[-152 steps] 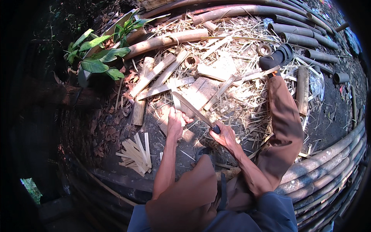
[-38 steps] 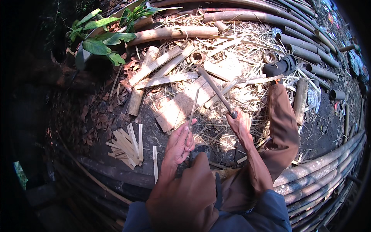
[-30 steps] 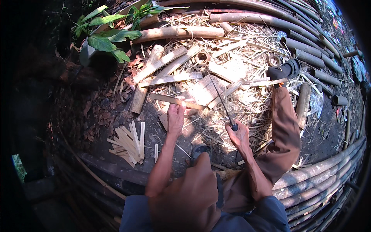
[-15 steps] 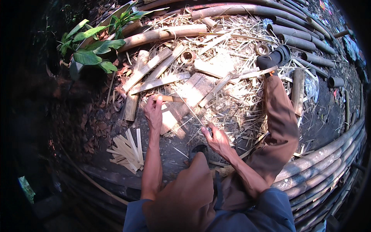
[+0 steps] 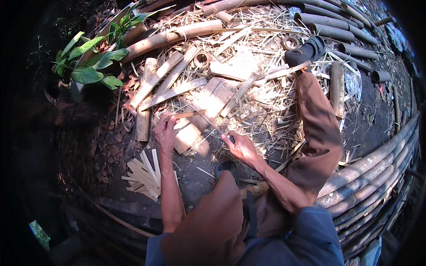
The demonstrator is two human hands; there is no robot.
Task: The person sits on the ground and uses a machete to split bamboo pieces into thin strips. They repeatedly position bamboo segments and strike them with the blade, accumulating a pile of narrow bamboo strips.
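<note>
Between the fingers of my left hand (image 5: 165, 135) is a short flat bamboo strip (image 5: 185, 115), pointing right above a wooden block (image 5: 187, 136). My right hand (image 5: 242, 147) is closed around the handle of a knife (image 5: 210, 122). The slim blade slants up and left, crossing the strip near its far end; whether it cuts into the strip is too small to tell. Beside my left forearm, a fanned pile of pale thin strips (image 5: 144, 177) lies on the ground.
Split bamboo pieces (image 5: 173, 94) lie beyond my left hand, among shavings (image 5: 270, 99). Bamboo poles (image 5: 355, 177) are stacked at the right, with more poles (image 5: 173, 35) at the far side. My right leg (image 5: 313, 119) stretches forward on the right. A leafy plant (image 5: 88, 66) stands far left.
The whole view has shifted, so the scene sits slightly further left and higher. The strip's far end now tilts upward a little, and the knife still crosses near that end. Both grips stay the same.
</note>
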